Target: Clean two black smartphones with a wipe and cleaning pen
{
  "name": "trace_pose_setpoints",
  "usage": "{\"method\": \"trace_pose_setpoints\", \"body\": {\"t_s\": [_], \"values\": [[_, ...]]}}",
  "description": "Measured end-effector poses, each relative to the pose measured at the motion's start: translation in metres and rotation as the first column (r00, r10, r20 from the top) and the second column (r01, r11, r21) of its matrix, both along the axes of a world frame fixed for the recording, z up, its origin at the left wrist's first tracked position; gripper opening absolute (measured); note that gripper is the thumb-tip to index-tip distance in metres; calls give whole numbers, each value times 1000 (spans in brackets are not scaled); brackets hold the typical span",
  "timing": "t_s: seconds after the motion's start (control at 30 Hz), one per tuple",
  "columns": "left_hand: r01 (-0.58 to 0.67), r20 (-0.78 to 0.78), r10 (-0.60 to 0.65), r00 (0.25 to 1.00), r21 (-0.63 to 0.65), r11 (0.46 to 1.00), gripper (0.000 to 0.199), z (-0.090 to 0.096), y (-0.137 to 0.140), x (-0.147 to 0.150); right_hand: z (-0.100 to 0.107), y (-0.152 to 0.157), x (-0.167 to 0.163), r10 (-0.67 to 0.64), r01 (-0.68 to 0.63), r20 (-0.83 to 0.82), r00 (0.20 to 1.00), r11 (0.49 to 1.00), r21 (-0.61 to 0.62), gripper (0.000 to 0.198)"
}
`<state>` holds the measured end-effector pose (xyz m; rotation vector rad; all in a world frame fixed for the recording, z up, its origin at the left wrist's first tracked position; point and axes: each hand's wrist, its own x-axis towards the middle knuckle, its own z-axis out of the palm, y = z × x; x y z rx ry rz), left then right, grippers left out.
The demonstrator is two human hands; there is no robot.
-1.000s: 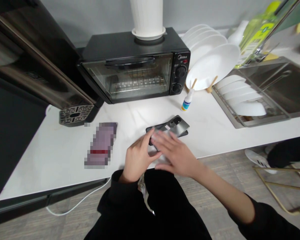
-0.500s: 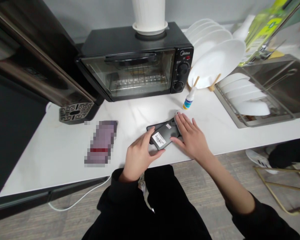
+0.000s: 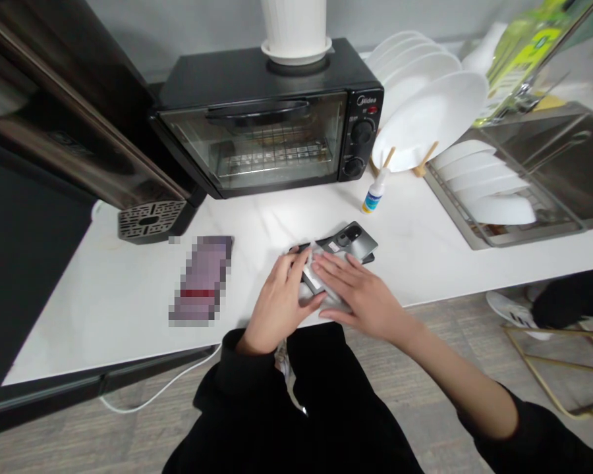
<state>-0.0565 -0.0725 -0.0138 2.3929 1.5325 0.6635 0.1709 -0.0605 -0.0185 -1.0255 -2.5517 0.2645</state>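
A grey smartphone (image 3: 362, 245) lies back up on the white counter, its dark camera block at the upper right end. Beneath it a flat black object (image 3: 370, 258) sticks out at the edges; it may be a second phone or a case. My left hand (image 3: 275, 301) grips the phone's lower left end between thumb and fingers. With its fingers laid over a thin whitish tissue (image 3: 337, 300), my right hand (image 3: 363, 293) presses it on the phone's back. Part of the white label there is covered. A small white spray bottle (image 3: 373, 194) with a blue and yellow label stands beyond the phone.
At left on the counter (image 3: 128, 316) lies a pixelated purple, phone-shaped item (image 3: 202, 276). A black toaster oven (image 3: 277, 145) stands behind, a drink machine (image 3: 151, 220) to the left. White plates (image 3: 432, 125) in a rack and the sink (image 3: 558, 171) are at the right.
My right hand has slid from the phone's camera end down toward its lower left end, with the tissue. The camera block is now uncovered. My left hand stays at the phone.
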Motion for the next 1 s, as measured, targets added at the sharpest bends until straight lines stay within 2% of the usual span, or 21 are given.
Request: {"method": "trace_pose_setpoints", "body": {"t_s": [0.1,0.17,0.3,0.4,0.47,0.6,0.63,0.7,0.8,0.87,0.93,1.0], "values": [[-31,41,32,999,-22,999,87,2,1,1,-3,10,9,-253,254,-25,967,967,35,77],[-26,62,27,998,-10,1000,91,2,2,2,-5,13,9,-310,311,-36,950,949,53,81],[-56,86,54,995,17,998,91,0,4,0,-5,4,-4,-194,194,-19,981,980,46,81],[-68,91,67,994,0,998,76,-1,6,-2,-4,0,-7,-159,159,-19,987,987,31,76],[-68,105,70,992,-20,998,67,0,7,-3,-3,5,-1,-182,183,-24,983,983,29,74],[-54,151,60,987,-44,998,64,2,8,-4,-4,21,8,-358,360,-51,932,931,51,82],[-42,170,48,984,-41,998,65,2,7,-4,-4,22,7,-358,361,-53,932,931,58,84],[-14,214,24,977,-49,999,69,1,5,-5,-3,18,0,-269,271,-30,963,960,77,88],[37,275,6,962,-152,988,69,0,2,-6,1,7,-16,-97,95,16,995,989,111,89],[45,307,34,951,-248,968,67,1,1,-7,4,2,-21,-36,33,17,999,990,134,88],[34,350,81,933,-311,950,61,3,-1,-8,6,3,-19,-34,32,4,999,986,162,85],[39,392,101,915,-334,942,51,5,-3,-7,6,7,-11,-126,131,-34,991,973,191,82]]}}
